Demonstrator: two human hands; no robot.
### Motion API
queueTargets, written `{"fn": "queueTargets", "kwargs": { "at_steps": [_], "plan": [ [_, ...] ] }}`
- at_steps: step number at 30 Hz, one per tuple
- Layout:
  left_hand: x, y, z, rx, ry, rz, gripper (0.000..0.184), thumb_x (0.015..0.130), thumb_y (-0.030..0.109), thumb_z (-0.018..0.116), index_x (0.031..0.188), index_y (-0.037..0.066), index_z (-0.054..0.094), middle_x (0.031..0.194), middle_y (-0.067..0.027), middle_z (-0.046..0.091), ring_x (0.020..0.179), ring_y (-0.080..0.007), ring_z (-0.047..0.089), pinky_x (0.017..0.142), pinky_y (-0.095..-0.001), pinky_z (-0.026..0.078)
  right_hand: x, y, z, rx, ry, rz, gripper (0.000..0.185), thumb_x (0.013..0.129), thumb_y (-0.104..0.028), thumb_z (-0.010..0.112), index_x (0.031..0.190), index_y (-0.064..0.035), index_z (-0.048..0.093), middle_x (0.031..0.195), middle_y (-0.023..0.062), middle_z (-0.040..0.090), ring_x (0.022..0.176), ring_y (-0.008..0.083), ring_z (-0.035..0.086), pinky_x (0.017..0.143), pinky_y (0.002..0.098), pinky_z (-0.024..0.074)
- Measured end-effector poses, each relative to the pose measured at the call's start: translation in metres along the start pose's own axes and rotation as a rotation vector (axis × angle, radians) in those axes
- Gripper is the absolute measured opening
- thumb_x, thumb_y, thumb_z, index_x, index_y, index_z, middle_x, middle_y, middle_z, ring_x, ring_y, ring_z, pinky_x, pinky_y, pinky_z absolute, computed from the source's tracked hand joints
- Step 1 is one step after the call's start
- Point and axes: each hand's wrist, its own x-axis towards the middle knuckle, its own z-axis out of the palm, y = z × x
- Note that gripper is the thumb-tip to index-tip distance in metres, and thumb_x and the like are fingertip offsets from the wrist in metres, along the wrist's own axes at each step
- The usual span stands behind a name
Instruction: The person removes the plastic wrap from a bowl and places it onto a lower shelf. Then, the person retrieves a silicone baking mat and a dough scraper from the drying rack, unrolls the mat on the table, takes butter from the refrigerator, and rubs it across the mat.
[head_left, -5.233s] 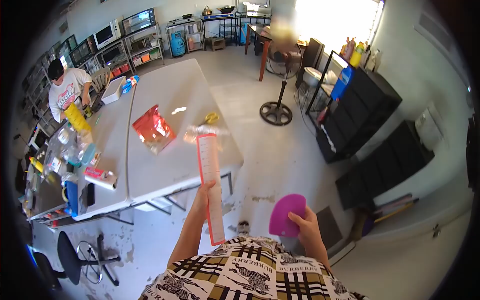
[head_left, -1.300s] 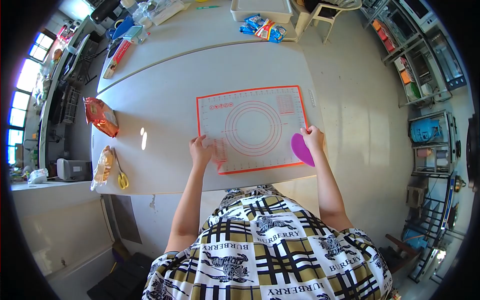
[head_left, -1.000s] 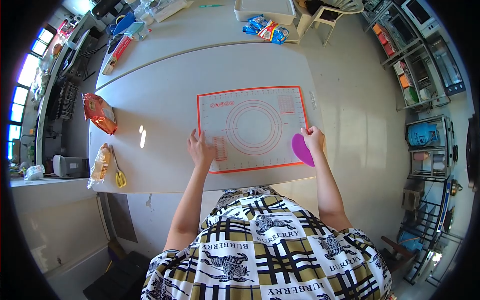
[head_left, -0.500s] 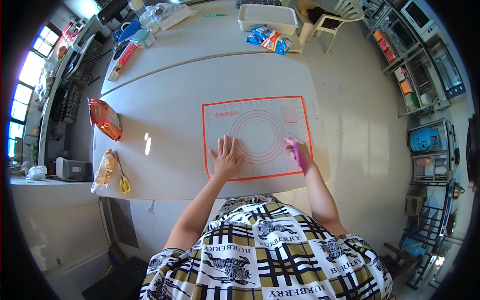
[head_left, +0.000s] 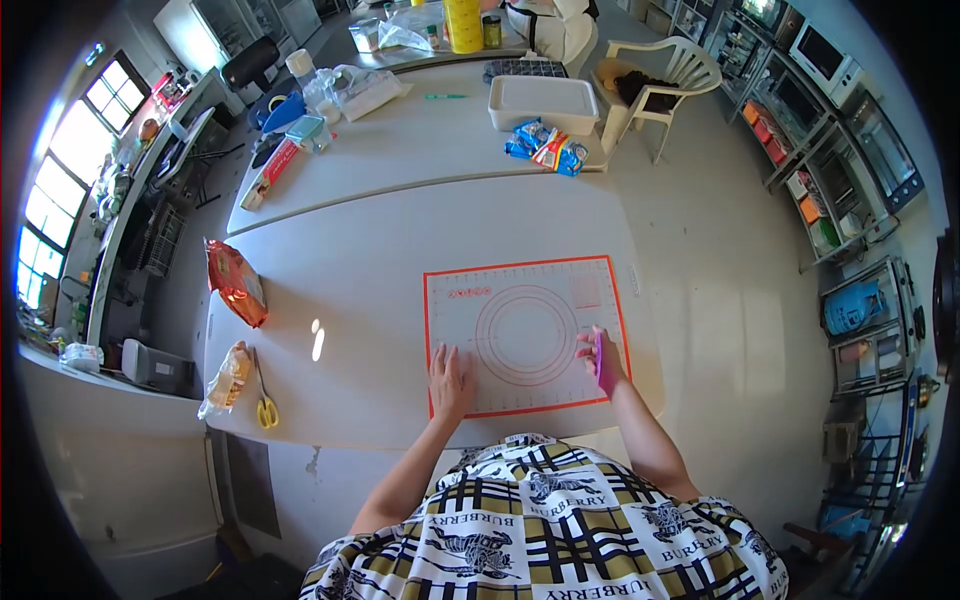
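Note:
A white mat with a red border (head_left: 527, 335) and printed circles lies flat on the pale table (head_left: 380, 260). On the mat's lower left part rests my left hand (head_left: 452, 378), fingers stretched out and holding nothing. My right hand (head_left: 603, 362), over the mat's right side, grips a purple scraper (head_left: 600, 358) that is seen nearly edge-on. Far to the left of the mat are a red bag (head_left: 237, 283), a clear packet with yellowish contents (head_left: 228, 378) and yellow-handled scissors (head_left: 265, 408).
On the second table behind stand a lidded white container (head_left: 543, 104), blue packets (head_left: 547, 147), a red and white box (head_left: 270, 174) and clear plastic items. A white chair (head_left: 665, 80) stands at the back right; part of a person (head_left: 560, 25) shows at the top.
The folded mat held in my left hand earlier now lies spread on the table. My left hand let go of its edge and slid to its lower left. The view has tilted up.

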Motion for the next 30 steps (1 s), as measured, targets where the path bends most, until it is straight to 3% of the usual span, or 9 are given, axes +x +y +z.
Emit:
{"fn": "queueTargets", "kwargs": {
  "at_steps": [4,6,8,10,14,20,26,28,30],
  "plan": [
    [-0.014,-0.001,-0.011,0.383,-0.059,0.079,0.054,0.075,0.026,0.048,0.124,0.007,0.034,0.131,-0.021,0.023,0.123,-0.0361,0.018,0.098,-0.051,0.012,0.014,0.017,0.0,-0.028,0.141,-0.137,0.05,0.078,-0.053,0.039,0.08,-0.0049,0.054,0.054,0.0041,0.048,0.036,0.008,0.036,0.035,0.0224,0.0288],
    [-0.019,-0.013,-0.004,0.377,-0.061,0.099,0.055,0.075,0.028,0.047,0.125,0.007,0.033,0.131,-0.0214,0.022,0.123,-0.037,0.016,0.097,-0.053,0.011,0.019,0.023,-0.003,-0.373,0.329,-0.415,0.043,0.081,-0.046,0.043,0.069,-0.0056,0.051,0.054,0.0037,0.046,0.045,0.011,0.042,0.043,0.0264,0.0334],
    [-0.019,-0.017,-0.002,0.368,-0.066,0.116,0.056,0.076,0.029,0.046,0.126,0.007,0.032,0.132,-0.0219,0.02,0.124,-0.038,0.013,0.096,-0.0549,0.009,0.02,0.026,-0.001,-0.292,0.36,-0.412,0.038,0.082,-0.038,0.047,0.063,-0.0051,0.045,0.054,0.0038,0.045,0.053,0.0136,0.046,0.05,0.03,0.0357],
    [-0.019,-0.01,-0.002,0.429,-0.129,0.022,0.056,0.076,0.031,0.044,0.126,0.009,0.03,0.134,-0.0201,0.016,0.125,-0.0364,0.01,0.096,-0.0565,0.006,0.026,0.03,-0.003,-0.572,0.454,-0.445,0.045,0.08,-0.042,0.049,0.081,0.0031,0.054,0.07,0.0126,0.058,0.07,0.0245,0.057,0.065,0.0342,0.0432],
    [-0.003,0.028,-0.012,0.534,-0.213,-0.143,0.058,0.077,0.033,0.045,0.127,0.01,0.029,0.135,-0.0195,0.014,0.125,-0.0362,0.009,0.095,-0.0577,0.004,0.016,0.025,0.022,-0.565,0.406,-0.545,0.043,0.079,-0.043,0.049,0.088,-0.0014,0.054,0.084,0.0127,0.06,0.081,0.0273,0.057,0.07,0.0344,0.0441],
    [0.003,0.028,0.019,0.384,-0.101,0.205,0.058,0.073,0.04,0.049,0.124,0.014,0.036,0.133,-0.019,0.018,0.123,-0.0382,0.013,0.093,-0.0604,0.005,-0.015,0.027,0.083,-1.084,0.253,-0.57,0.037,0.076,-0.041,0.05,0.098,-0.0111,0.053,0.103,0.0117,0.049,0.088,0.0281,0.053,0.07,0.0401,0.044],
    [0.017,0.04,0.012,0.406,-0.313,0.113,0.058,0.074,0.043,0.049,0.124,0.018,0.037,0.134,-0.017,0.017,0.124,-0.0375,0.013,0.094,-0.0599,0.006,-0.018,0.027,0.084,-1.393,0.219,-0.622,0.044,0.071,-0.034,0.056,0.109,-0.0115,0.049,0.116,0.0143,0.037,0.111,0.0318,0.035,0.086,0.0488,0.0326],
    [0.033,0.037,0.011,0.386,-0.163,0.204,0.057,0.074,0.042,0.049,0.125,0.018,0.036,0.135,-0.0161,0.015,0.124,-0.0368,0.011,0.095,-0.0593,0.005,-0.001,0.021,0.08,-1.396,0.319,-0.886,0.052,0.073,-0.036,0.055,0.119,-0.0146,0.042,0.128,0.0161,0.027,0.121,0.0338,0.021,0.095,0.0519,0.018],
    [0.056,0.028,0.012,0.413,-0.113,0.205,0.057,0.075,0.043,0.048,0.125,0.019,0.035,0.136,-0.0155,0.014,0.125,-0.0358,0.01,0.095,-0.058,0.005,0.015,0.004,0.078,-1.411,0.353,-0.891,0.054,0.074,-0.039,0.052,0.122,-0.0174,0.039,0.132,0.0151,0.02,0.123,0.0331,0.016,0.097,0.0517,0.0126]
  ]
}}
